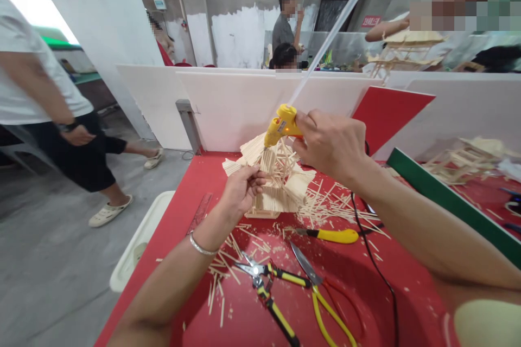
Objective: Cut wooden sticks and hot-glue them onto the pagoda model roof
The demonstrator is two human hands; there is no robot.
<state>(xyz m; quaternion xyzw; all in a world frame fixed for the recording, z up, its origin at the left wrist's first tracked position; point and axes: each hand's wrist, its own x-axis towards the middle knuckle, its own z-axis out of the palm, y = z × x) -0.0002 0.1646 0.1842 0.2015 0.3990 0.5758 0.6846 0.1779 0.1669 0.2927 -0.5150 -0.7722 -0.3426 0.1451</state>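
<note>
In my right hand [336, 143] is a yellow hot glue gun [281, 126], nozzle pointing down, with a long clear glue stick [336, 30] rising from its back. My left hand [244, 188] has its fingers closed on a small panel of wooden sticks [267, 162], right under the nozzle. Whether the nozzle touches the panel, I cannot tell. Around and behind that panel stands a model building of thin sticks [279, 199], with ribbed, slanting roof pieces. My left fingers cover part of it.
Loose sticks [337, 203] litter the red table [171, 260]. Nearer lie a yellow-handled cutter [336, 236], black-and-yellow pliers [271, 276] and yellow-handled scissors [317, 282]. A black cord [372, 260] crosses the right side beside a green board [448, 200]. A person [52, 81] walks at left.
</note>
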